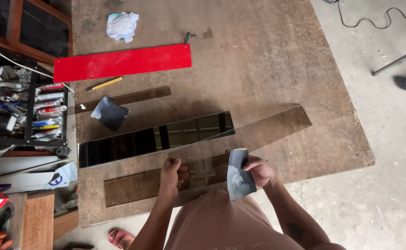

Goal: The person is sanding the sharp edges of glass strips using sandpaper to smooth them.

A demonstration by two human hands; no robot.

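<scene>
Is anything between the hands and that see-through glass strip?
Left hand grips the tinted glass strip directly. Between the right hand and the glass sits a folded grey sandpaper sheet, wrapped over the strip's edge.

Soft, even daylight fills the scene, brightest on the concrete floor (388, 153) at right. The dark mirror strip (156, 138) reflects a window frame. Shadows are faint. The left shelf (27, 111) sits dimmer. Focus is sharp, with slight edge stretching.
</scene>
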